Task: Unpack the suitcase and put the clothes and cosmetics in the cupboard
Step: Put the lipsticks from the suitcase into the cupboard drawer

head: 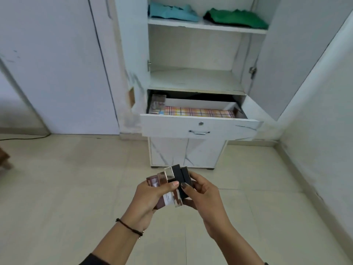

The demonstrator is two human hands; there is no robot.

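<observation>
Cosmetic boxes point(170, 175): a fan of about five slim upright cartons, brown at the left, one silver-topped in the middle and black at the right, held in the air above the floor point(76, 178), in front of the cupboard point(187, 152) and well apart from it. Left hand point(149, 197): curled round the brown and pale cartons, thumb pressed across their front; a black thread bracelet point(129, 227) on the wrist. Right hand point(208, 197): pinching the black cartons, thumb on the near face, fingers behind. Cupboard: white with grey marbling, right door point(286, 64) swung open, two lower doors closed. Drawer point(198, 126): pulled out, with a metal handle and a round lock on its front; a checked lining point(198, 112) covers its bottom, and one small box point(157, 103) stands in its back left corner, print too blurred to read. Upper shelf point(206, 25): a folded teal garment point(172, 13) on the left and a folded green garment point(236, 18) on the right, lying side by side. Middle shelf point(193, 79): white board directly above the drawer. A dark cable point(24, 138) runs along the floor at the left wall.
</observation>
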